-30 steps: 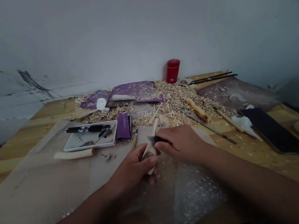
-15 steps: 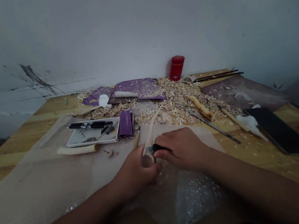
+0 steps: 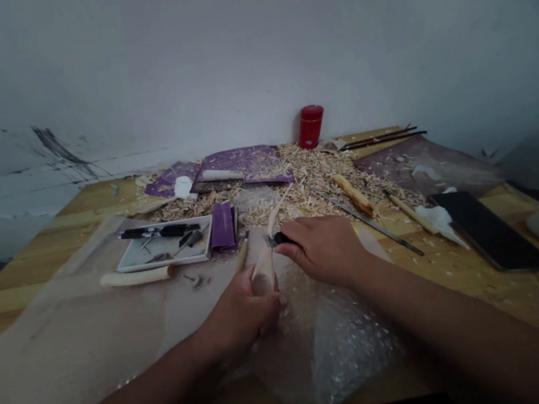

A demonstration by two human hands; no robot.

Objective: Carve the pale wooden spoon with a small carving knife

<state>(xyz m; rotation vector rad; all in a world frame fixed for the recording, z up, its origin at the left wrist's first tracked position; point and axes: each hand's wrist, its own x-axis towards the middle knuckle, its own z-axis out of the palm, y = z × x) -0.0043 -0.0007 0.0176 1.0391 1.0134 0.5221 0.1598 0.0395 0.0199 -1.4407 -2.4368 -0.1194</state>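
My left hand (image 3: 246, 310) is closed around the thick, rounded near end of a pale wood piece (image 3: 263, 265), which tapers into a long thin stem pointing away from me. In my right hand (image 3: 322, 248), the fingers wrap the black handle of a short-bladed carving knife (image 3: 281, 238). Its grey blade rests against the wood, just beyond the thick part, where the stem begins. My fingers hide part of the handle and the underside of the wood. Both hands are over plastic sheeting (image 3: 117, 325) spread on the wooden table.
Wood shavings (image 3: 319, 169) cover the back of the table. A white tray (image 3: 124, 262) with black-handled tools and a purple packet (image 3: 223, 227) lie left of centre. To the right are a long metal file (image 3: 386, 233), a black slab (image 3: 494, 230) and a wood offcut (image 3: 353, 195). A red canister (image 3: 311, 127) stands behind.
The knife in my right hand has moved forward along the wood, away from my left hand, from the thick end to the start of the stem. The view has shifted slightly.
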